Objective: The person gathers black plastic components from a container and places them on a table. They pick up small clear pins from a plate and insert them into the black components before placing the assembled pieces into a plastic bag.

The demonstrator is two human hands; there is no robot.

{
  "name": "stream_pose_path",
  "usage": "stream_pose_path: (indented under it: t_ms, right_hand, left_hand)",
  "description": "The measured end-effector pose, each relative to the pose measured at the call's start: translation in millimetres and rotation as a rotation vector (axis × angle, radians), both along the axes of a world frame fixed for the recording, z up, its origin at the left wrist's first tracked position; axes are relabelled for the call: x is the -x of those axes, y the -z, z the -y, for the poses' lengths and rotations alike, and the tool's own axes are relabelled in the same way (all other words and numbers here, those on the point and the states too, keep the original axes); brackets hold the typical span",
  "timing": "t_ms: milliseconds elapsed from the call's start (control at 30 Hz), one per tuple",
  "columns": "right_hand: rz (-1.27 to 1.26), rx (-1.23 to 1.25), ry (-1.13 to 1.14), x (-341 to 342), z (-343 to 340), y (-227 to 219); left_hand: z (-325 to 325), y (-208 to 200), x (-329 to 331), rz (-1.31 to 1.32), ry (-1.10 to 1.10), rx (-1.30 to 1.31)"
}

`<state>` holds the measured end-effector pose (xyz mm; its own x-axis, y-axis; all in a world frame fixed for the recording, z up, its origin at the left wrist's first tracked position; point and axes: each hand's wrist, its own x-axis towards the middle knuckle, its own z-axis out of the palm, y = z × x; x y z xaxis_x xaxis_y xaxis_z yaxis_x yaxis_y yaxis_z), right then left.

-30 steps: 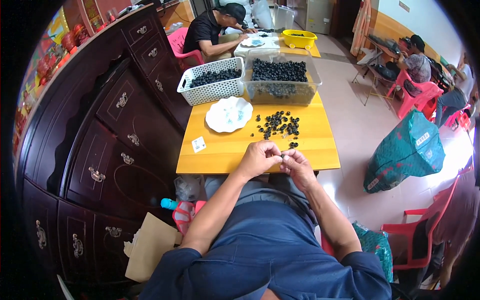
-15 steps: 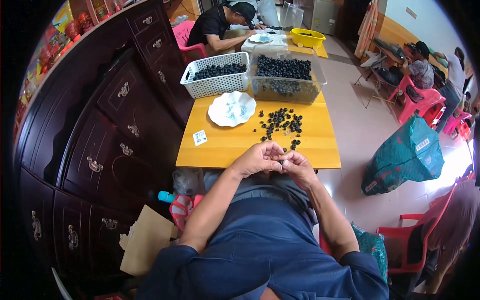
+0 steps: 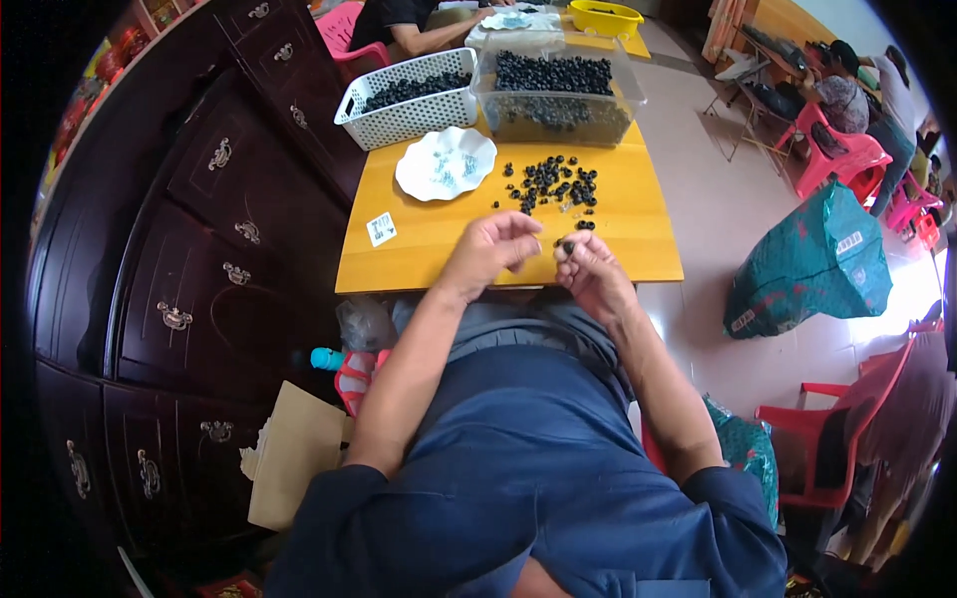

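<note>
A small round black part [image 3: 568, 247] is pinched between the thumb and fingers of my right hand [image 3: 598, 279], over the table's near edge. My left hand [image 3: 483, 257] is just left of it, fingers curved and thumb apart from them, with nothing visible in the gap. Beyond my hands a loose pile of small black ring-shaped parts [image 3: 558, 184] lies on the yellow wooden table [image 3: 419, 261]. To the pile's left stands a white wavy-rimmed plate [image 3: 411, 171] with tiny pale bluish bits in it.
A white perforated basket [image 3: 414, 128] and a clear plastic bin [image 3: 558, 125], both holding black parts, stand at the table's far side. A white printed card [image 3: 381, 229] lies at left. Dark cabinets [image 3: 199, 269] line the left; a green bag [image 3: 812, 264] stands right. Other people sit nearby.
My hands have come apart, the left moving leftward and the black part staying in the right. The view has tilted down, so the table sits higher in the picture.
</note>
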<state>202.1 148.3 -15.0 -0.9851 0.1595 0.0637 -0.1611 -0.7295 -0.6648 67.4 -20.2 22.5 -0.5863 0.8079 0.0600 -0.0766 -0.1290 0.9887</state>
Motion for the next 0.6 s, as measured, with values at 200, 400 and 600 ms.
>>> stream_pose_path:
  t_ms: [200, 400, 600]
  right_hand:
    - [0.147, 0.181, 0.151, 3, -23, 14]
    - [0.16, 0.122, 0.14, 1, -20, 14]
    - [0.161, 0.114, 0.14, 2, -18, 14]
  left_hand:
    - [-12, 16, 31, -0.801, -0.306, 0.359]
    - [-42, 15, 36, -1.109, -0.236, 0.427]
    - [-58, 10, 42, -1.175, -0.124, 0.592]
